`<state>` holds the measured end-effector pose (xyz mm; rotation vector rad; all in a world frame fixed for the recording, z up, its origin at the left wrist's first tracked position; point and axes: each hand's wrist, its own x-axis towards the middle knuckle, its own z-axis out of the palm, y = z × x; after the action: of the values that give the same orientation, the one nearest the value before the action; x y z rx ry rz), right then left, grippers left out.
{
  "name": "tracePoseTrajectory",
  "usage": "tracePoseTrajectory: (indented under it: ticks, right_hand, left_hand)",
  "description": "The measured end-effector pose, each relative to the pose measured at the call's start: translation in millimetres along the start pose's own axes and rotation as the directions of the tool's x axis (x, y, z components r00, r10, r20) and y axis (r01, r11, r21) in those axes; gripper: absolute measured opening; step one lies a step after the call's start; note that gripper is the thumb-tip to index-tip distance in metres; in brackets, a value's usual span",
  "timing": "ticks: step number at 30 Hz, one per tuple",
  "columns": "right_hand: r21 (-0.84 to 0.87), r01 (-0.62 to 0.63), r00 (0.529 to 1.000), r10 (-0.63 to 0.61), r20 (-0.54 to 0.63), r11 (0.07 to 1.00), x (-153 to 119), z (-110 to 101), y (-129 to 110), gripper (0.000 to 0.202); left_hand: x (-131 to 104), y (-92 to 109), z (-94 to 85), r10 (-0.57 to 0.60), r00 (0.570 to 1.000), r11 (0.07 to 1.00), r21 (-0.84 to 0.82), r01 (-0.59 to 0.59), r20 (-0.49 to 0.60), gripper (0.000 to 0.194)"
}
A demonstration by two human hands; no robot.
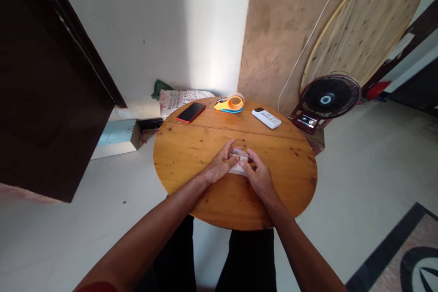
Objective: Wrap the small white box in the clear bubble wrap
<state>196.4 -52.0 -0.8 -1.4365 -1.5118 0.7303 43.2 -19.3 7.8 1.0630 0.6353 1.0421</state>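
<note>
A small whitish box-like thing [238, 169] lies on the round wooden table [191, 146], partly covered by my fingers; its exact kind I cannot make out. My left hand [223, 162] grips it from the left, thumb on its top and index finger stretched along the far side. From the right, my right hand [258, 171] curls its fingers around it, with the thumb also on top. Both thumbs nearly meet over the middle.
At the table's far side lie a phone [191, 112] with a red edge, an orange tape dispenser [230, 103] and a white power bank-like device [266, 118]. Behind the table on the right stands a fan [326, 99]. A large round wooden board [366, 23] leans on the wall.
</note>
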Motion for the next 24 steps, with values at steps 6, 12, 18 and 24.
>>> tracePoseTrajectory:
  ticks: [6, 12, 18, 24]
  right_hand:
    - [-0.061, 0.086, 0.996, -0.085, 0.024, 0.994, -0.9, -2.4, -2.3, 0.055]
    - [-0.164, 0.14, 0.988, -0.149, -0.043, 0.977, -1.9, -2.8, -6.1, 0.052]
    - [-0.101, 0.139, 0.99, -0.141, -0.013, 0.985, 4.1, -3.9, -1.5, 0.051]
    - [-0.06, 0.113, 0.994, -0.113, -0.003, 0.992, 9.3, -1.8, -0.8, 0.05]
  left_hand:
    - [1.2, 1.4, -1.3, -0.029, 1.0, 1.0, -0.004, 0.029, -0.008, 0.091]
    - [4.8, 0.9, -0.5, -0.028, 0.999, 0.999, -0.022, 0.028, -0.021, 0.093]
    - [6.0, -2.5, 0.4, 0.008, 1.0, 1.0, 0.03, -0.007, -0.017, 0.091]
    - [7.9, -6.1, -0.5, 0.087, 0.996, 0.989, 0.114, -0.09, 0.033, 0.091]
